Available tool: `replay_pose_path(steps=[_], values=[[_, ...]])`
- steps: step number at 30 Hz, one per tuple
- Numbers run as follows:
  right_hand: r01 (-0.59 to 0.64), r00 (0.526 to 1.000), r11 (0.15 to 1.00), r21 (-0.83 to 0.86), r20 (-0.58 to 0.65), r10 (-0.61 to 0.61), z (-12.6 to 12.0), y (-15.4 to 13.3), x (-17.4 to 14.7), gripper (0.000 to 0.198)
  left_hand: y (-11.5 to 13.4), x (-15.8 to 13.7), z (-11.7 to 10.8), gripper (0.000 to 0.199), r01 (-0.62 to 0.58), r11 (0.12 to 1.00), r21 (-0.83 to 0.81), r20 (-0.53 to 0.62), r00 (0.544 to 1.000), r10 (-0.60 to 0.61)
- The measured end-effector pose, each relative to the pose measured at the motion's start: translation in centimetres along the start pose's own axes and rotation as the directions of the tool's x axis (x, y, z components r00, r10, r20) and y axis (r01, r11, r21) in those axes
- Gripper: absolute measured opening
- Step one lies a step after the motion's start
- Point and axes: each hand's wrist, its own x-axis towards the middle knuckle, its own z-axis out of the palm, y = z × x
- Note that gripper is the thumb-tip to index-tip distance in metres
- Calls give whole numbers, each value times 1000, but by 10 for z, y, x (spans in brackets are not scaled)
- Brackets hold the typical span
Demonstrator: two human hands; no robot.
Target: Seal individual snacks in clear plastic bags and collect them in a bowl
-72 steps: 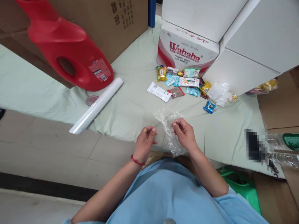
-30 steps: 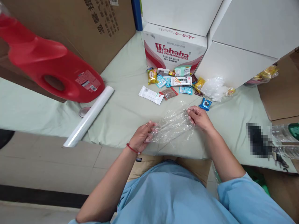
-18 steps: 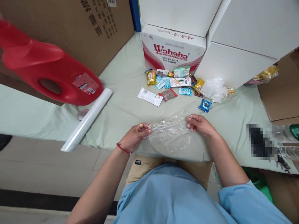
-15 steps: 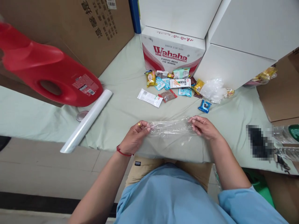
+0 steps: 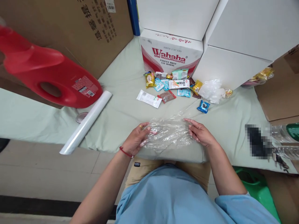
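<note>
A thin, clear plastic bag (image 5: 169, 135) is spread between my hands, wrinkled and shiny, just above the front part of the cloth-covered table (image 5: 123, 115). My left hand (image 5: 137, 137) pinches its left side between thumb and fingers. At the opposite side, my right hand (image 5: 198, 132) grips the plastic with thumb and bent fingers, the index finger stretched along the upper edge. Beyond the bag lie a white snack packet (image 5: 149, 99), a brown-and-red packet (image 5: 167, 96) and a small blue packet (image 5: 203, 106).
Several more snacks (image 5: 178, 84) and a crumpled clear bag (image 5: 212, 91) lie before a Wahaba-style water carton marked Wahaha (image 5: 171, 56). At left are a red jug (image 5: 51, 74) and a white roll (image 5: 86, 123). Plastic bottles (image 5: 283, 133) and keys (image 5: 280, 160) lie right.
The plastic between my hands has widened from a narrow stretched strip into a broader, looser sheet. My right hand has shifted slightly left, and its fingers are more extended.
</note>
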Motion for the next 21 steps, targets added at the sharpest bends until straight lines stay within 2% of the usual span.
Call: replay_pose_path(steps=[2,4,6,8,10,12,14,17,19,21], values=[[-2,1000,1000,13,-3,2,-2,-1,-3,72,3,-3,1,93,-99,993,-58,27,995,101],[9,1000,999,36,-16,-9,-3,0,-6,71,4,-4,2,116,-244,963,-112,-15,970,244],[15,1000,999,51,-18,-14,-2,3,-8,73,1,-1,3,128,-331,936,-117,-33,944,329],[17,1000,999,50,-15,-16,-1,6,-8,75,-3,1,2,134,-354,931,-90,-11,935,354],[22,1000,999,49,-19,-22,0,7,-8,76,-7,0,-3,135,-357,933,-53,15,934,358],[36,999,998,56,-41,-34,0,6,-9,75,-8,-7,-12,126,-338,941,-8,79,938,338],[57,998,996,67,-43,-54,-3,4,-12,72,-5,-18,-25,109,-307,950,55,235,929,286],[87,996,994,67,32,-89,-6,2,-16,68,-2,-34,-41,94,-312,943,115,496,841,218],[75,994,996,53,77,-79,-6,4,-16,70,-1,-38,-46,102,-337,936,107,531,815,232],[42,995,998,37,84,-45,-3,9,-14,74,-3,-37,-45,112,-348,934,79,452,848,277]])
